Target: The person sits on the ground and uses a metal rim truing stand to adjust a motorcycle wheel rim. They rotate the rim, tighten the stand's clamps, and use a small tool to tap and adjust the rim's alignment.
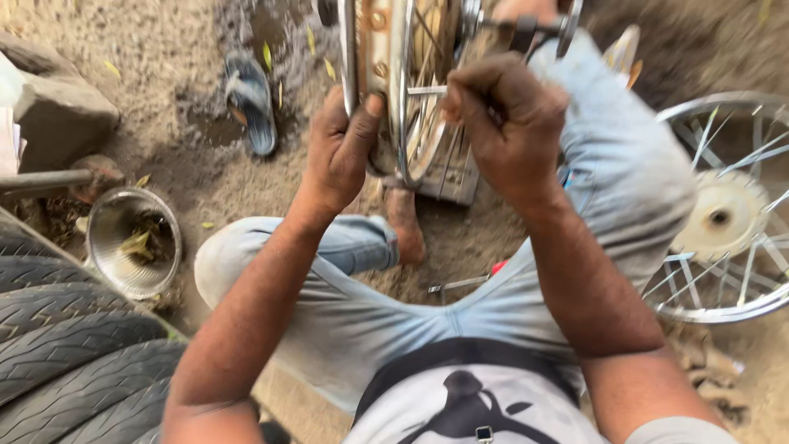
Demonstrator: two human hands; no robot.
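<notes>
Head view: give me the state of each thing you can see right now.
Left hand: gripping the rim.
Right hand: closed on a small tool at the spokes.
Chrome wheel rim: upright, held between the knees.
Second spoked wheel: lying flat on the ground.
Metal bowl: on the ground, debris inside.
Sandal: lying on the dirt.
Tyres: stacked.

Open-air wheel repair spot: dirt ground [164,49], stacked tyres [66,345], spoked wheel [731,214] nearby.
</notes>
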